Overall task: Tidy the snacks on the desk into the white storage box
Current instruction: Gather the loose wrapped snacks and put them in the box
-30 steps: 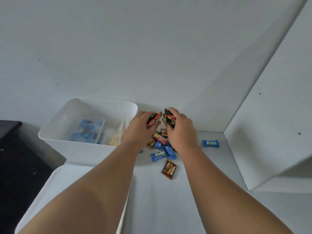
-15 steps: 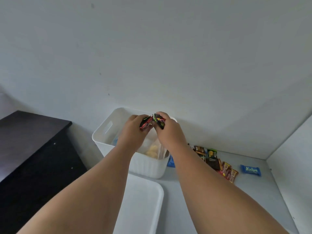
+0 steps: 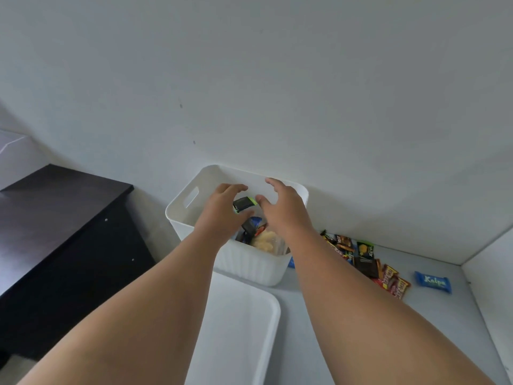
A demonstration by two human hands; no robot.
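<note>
A small black-and-green foil snack packet (image 3: 244,204) hangs over the mouth of the white plastic storage box (image 3: 249,266), between two spread hands; whether it touches the left hand's fingertips is unclear. The left hand (image 3: 222,215) and right hand (image 3: 283,209) are apart, fingers loose, gripping nothing. The drop looks best made low and central, so the slick, crinkly wrappers slide down beside the clear bag of pale yellow pieces (image 3: 265,241) rather than bounce off the smooth rounded rim. The box has ribbed walls and a slot handle. A heap of glossy red, brown and black wrappers (image 3: 361,259) and a blue pillow-shaped packet (image 3: 433,282) wait on the matte grey desk (image 3: 319,329), near a flat white lid (image 3: 238,329).
</note>
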